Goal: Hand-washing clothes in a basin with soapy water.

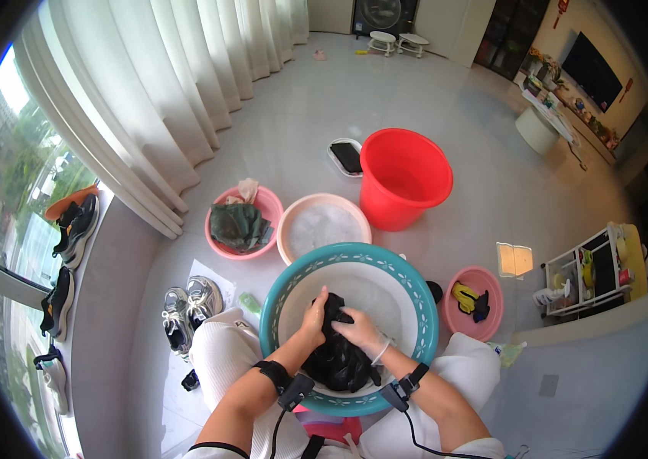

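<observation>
A large basin (271, 307) with a teal patterned rim and white inside stands between my knees, holding cloudy, sudsy water. A wet black cloth (338, 364) is bunched up in it, its kind of garment not clear. My left hand (314, 318) grips the upper part of the cloth from the left, thumb pointing up. From the right, my right hand (363, 334), in a thin see-through glove, holds the same cloth with the thumb pressed over it. Cloth hides several of my fingers.
Beyond the basin stand a pale pink basin of suds (324, 226), a pink basin with dark green cloth (263, 209) and a tall red bucket (407, 201). A small pink basin (487, 321) holds yellow and dark cloths at right. Sneakers (192, 310) sit at left.
</observation>
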